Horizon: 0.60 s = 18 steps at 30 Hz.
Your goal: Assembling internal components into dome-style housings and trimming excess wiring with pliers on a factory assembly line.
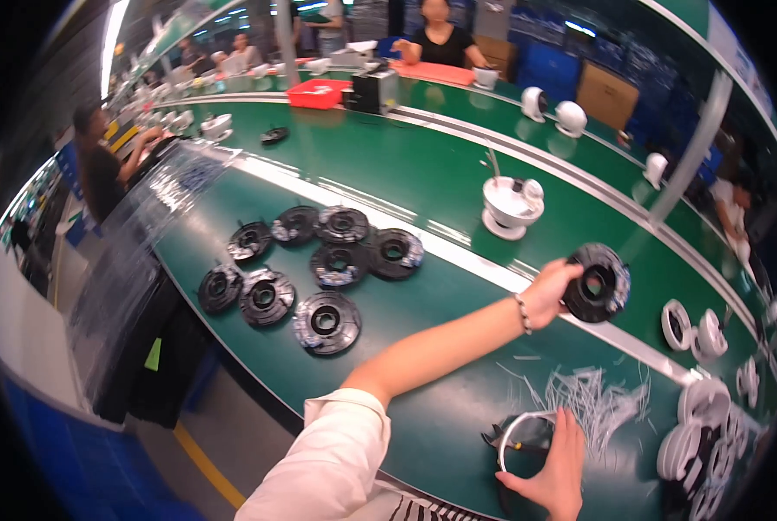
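My left hand (546,293), a beaded bracelet at its wrist, reaches out over the pale rail along the conveyor. Its fingers grip the edge of a round black plastic part (595,284) with a hole in the middle and bits of wiring on it. Near the table's front edge, my right hand (555,464) closes thumb and fingers around a thin white plastic ring (505,445). Partly seen through the ring is a dark hand tool (527,433), its kind unclear. Beside that hand lies a heap of thin white plastic strips (598,406).
Several similar black parts (325,321) lie at the table's left. White housings and rings (679,447) are piled at the right. On the green conveyor (388,161) stand a white assembly (512,207) and a red bin (317,93). Co-workers (445,45) sit across and at far left.
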Available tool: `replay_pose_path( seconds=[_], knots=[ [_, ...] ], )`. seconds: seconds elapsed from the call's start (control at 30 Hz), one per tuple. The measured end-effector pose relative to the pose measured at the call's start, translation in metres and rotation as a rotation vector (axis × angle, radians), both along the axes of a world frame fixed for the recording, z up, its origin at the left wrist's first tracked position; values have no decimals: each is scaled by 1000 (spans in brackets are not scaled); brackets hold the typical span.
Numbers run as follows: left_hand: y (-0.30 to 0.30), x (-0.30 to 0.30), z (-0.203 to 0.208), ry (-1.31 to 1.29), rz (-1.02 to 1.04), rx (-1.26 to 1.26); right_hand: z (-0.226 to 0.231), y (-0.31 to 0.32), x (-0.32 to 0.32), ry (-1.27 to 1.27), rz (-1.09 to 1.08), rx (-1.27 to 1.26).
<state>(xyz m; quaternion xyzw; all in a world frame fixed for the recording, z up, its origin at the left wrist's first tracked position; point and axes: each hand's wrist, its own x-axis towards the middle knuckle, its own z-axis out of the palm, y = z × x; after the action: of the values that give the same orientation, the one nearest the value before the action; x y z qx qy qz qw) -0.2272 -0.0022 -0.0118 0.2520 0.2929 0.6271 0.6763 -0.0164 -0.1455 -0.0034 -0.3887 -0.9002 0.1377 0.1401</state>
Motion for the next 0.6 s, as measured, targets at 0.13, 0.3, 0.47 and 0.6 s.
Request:
replay_pose_path(
  seconds=[0.13, 0.3, 0.47, 0.6],
  knots=[
    [-4, -8, 3, 90, 16, 83, 7, 24, 4, 185, 46, -106],
    [-24, 22, -10, 114, 2, 181, 12, 83, 0, 1182, -140, -296],
    [-45, 71, -30, 243, 0, 182, -9, 101, 6, 978, -144, -63],
    [-49, 64, -31, 15, -366, 7, -13, 95, 12, 968, -135, -186]
  ],
)
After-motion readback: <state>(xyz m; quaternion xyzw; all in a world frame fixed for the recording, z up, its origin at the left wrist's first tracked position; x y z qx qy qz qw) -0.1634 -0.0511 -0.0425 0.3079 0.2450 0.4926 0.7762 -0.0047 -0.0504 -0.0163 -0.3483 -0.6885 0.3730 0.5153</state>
